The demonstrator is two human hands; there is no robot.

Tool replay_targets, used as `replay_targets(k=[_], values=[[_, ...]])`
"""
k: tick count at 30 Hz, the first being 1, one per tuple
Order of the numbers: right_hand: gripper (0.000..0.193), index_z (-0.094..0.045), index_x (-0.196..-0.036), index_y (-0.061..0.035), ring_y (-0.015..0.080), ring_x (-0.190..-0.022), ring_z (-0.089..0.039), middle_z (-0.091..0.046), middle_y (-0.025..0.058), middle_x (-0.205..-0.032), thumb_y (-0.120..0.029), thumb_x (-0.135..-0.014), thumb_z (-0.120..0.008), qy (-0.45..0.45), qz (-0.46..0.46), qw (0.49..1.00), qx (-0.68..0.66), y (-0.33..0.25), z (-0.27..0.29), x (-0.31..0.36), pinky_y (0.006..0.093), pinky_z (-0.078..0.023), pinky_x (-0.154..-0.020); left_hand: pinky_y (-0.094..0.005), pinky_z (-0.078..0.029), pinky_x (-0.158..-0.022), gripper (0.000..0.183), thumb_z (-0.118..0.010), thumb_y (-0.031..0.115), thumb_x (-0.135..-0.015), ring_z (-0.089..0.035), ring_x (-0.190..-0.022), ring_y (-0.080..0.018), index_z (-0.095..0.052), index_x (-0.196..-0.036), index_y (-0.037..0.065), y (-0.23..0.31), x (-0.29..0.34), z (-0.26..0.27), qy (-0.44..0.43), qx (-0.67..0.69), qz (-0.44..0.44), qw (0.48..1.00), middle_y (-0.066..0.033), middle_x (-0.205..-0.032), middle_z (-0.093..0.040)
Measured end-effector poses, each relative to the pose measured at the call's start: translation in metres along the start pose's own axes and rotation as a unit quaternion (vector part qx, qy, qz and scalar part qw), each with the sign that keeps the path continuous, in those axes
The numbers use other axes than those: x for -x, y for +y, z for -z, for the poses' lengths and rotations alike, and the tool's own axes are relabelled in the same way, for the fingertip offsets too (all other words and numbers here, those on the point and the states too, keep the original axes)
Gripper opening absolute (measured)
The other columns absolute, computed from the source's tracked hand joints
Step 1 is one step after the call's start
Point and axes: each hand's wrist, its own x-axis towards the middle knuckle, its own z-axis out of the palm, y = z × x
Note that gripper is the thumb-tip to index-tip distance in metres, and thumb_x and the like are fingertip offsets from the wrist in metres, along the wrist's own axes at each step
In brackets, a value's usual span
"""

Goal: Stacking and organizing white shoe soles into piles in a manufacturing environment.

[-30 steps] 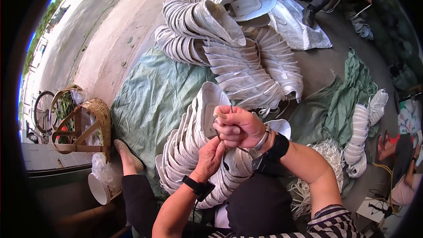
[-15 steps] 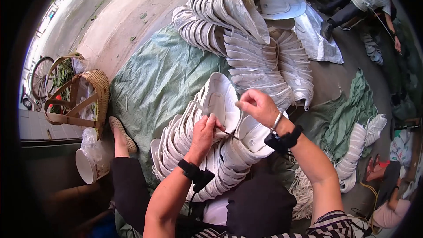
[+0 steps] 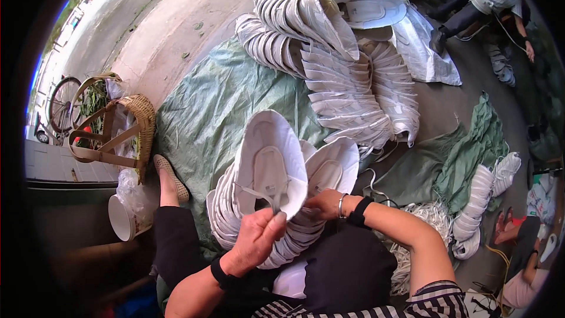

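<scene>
Two rows of nested white shoe uppers lie in front of me. My left hand (image 3: 259, 232) is closed at the heel of the left row's front shoe upper (image 3: 288, 159), its thumb up. A thin pale strip (image 3: 253, 192) sticks out of its pinch across the opening. Beside it, my right hand (image 3: 323, 203) curls its fingers at the heel of the right row's front shoe upper (image 3: 341, 162); its fingertips are partly hidden, and I cannot make out what they hold.
Larger stacks of white shoe uppers (image 3: 347, 91) lie beyond, next to a green tarp (image 3: 218, 94). At left stand a woven basket (image 3: 144, 121) and a white bucket (image 3: 120, 218). Loose white cords (image 3: 426, 218) lie right. Another person (image 3: 491, 0) sits at the far right.
My left hand has moved down toward me, and the left row's front upper now stands higher. My right hand has dropped from above the rows to the right row's heel.
</scene>
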Motion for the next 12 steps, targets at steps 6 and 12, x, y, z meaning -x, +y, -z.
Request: replay_targets(k=[6,12], values=[[0.05,-0.06,-0.091,-0.0022,0.0337,-0.084,-0.058,-0.061,0.0188,-0.088,-0.045,-0.066,-0.061,-0.068,0.047,0.996,-0.021,-0.069,0.084,-0.002,0.0398,-0.045,-0.071,-0.0217,-0.032,-0.053,0.036,-0.04,0.024,-0.092,-0.039,-0.054,-0.0076,-0.047,-0.063,0.003,0.021,0.038,0.024,0.084,0.059,-0.017,0.995,-0.0011,-0.057,-0.047],[0.046,-0.061,-0.092,-0.0013,0.0282,-0.08,-0.06,-0.063,0.0151,-0.086,-0.042,-0.071,-0.06,-0.226,0.01,0.97,0.091,-0.152,0.14,0.011,0.0352,-0.046,-0.069,-0.0222,-0.032,-0.052,0.036,-0.04,0.023,-0.092,-0.04,-0.054,-0.0082,-0.047,-0.063,0.002,0.063,0.095,0.027,0.1,0.074,-0.11,0.986,-0.0014,-0.056,-0.046]])
